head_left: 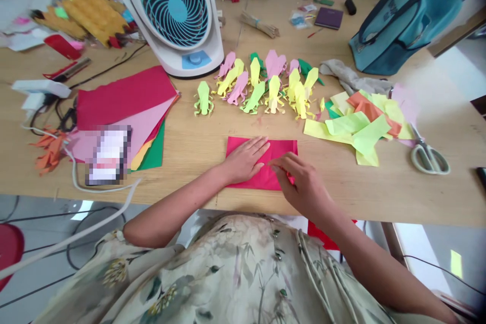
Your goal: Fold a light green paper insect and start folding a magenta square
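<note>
A sheet of red paper [283, 148] lies at the near edge of the wooden table, with faint creases across it. My left hand [246, 159] rests flat on its left half, fingers stretched out. Over the right half is my right hand [298, 177], its fingers bent and drawn together with the thumb. Whether the right fingertips pinch anything is hidden. Beyond the paper stand several folded paper figures with curled legs, among them a green figure [204, 98], a pink figure [238, 88] and a yellow figure [274, 93].
On the left lie coloured paper sheets [125, 96], a phone [109, 154] and a white cable [76, 167]. A fan [176, 10] stands behind them. Paper scraps [349, 124], scissors [429, 157] and a grey cloth [345, 75] are on the right, before a teal bag [398, 30].
</note>
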The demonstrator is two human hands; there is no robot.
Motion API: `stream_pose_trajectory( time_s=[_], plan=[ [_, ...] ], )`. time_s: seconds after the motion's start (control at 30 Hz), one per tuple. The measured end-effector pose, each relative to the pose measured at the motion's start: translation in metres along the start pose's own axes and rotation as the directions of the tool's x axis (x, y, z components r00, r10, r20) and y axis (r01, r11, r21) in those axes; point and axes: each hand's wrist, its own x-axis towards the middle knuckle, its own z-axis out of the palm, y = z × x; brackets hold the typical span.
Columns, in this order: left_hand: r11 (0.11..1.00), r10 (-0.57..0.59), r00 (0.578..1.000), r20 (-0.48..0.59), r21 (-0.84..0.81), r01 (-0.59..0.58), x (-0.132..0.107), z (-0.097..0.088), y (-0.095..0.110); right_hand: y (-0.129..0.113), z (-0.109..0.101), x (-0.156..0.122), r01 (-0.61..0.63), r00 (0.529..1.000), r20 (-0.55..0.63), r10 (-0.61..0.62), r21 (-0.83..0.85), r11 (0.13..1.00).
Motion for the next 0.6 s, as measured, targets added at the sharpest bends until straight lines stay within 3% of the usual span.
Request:
stream_pose_trajectory(
  time_s=[0.1,0.2,0.27,0.37,0.5,0.6],
  plan=[
    [1.0,0.024,1.0,-0.019,0.002,-0.024,0.0,0.002,-0.002,0.0,0.007,0.034,-0.067,0.996,0.056,0.068,-0.022,0.998],
    [0.999,0.033,0.999,-0.034,0.008,-0.033,0.0,0.004,-0.003,0.024,0.035,0.048,-0.164,0.985,-0.07,0.16,-0.059,0.985],
    [1.0,0.016,0.999,-0.042,0.005,-0.015,0.0,0.005,-0.002,0.044,0.059,0.044,-0.232,0.969,-0.117,0.22,-0.097,0.968],
    [1.0,-0.005,0.999,-0.035,0.001,0.005,0.0,0.005,-0.002,0.066,0.084,0.029,-0.226,0.974,-0.066,0.217,-0.23,0.947],
    [0.999,-0.034,0.999,-0.019,0.011,0.034,0.0,0.001,-0.002,0.073,0.091,0.019,-0.217,0.976,-0.042,0.215,-0.331,0.918],
    [0.99,-0.13,0.99,-0.06,0.046,0.133,-0.002,-0.001,0.01,0.073,0.091,0.021,-0.21,0.977,-0.04,0.209,-0.342,0.916]
  ],
)
